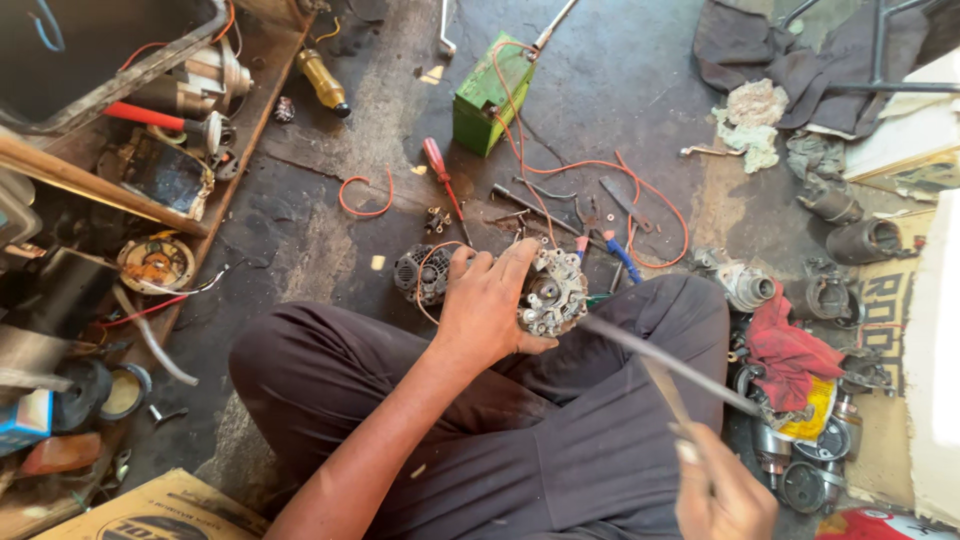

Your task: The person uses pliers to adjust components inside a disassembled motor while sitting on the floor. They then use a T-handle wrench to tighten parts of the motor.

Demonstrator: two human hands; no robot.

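Observation:
My left hand (487, 305) grips a grey metal alternator (548, 292) held above my lap, its open end facing right. My right hand (722, 492), at the lower right, holds a long thin metal rod (660, 362) whose tip reaches the alternator's side. A second, dark alternator part (420, 272) lies on the floor just behind my left hand. I sit cross-legged in dark trousers (520, 400).
A green battery (490, 95) with orange wires (600, 170) stands on the stained floor ahead. A red-handled screwdriver (437, 165) and loose tools lie nearby. Motor parts and a red rag (790, 350) crowd the right; a cluttered shelf (150, 180) fills the left.

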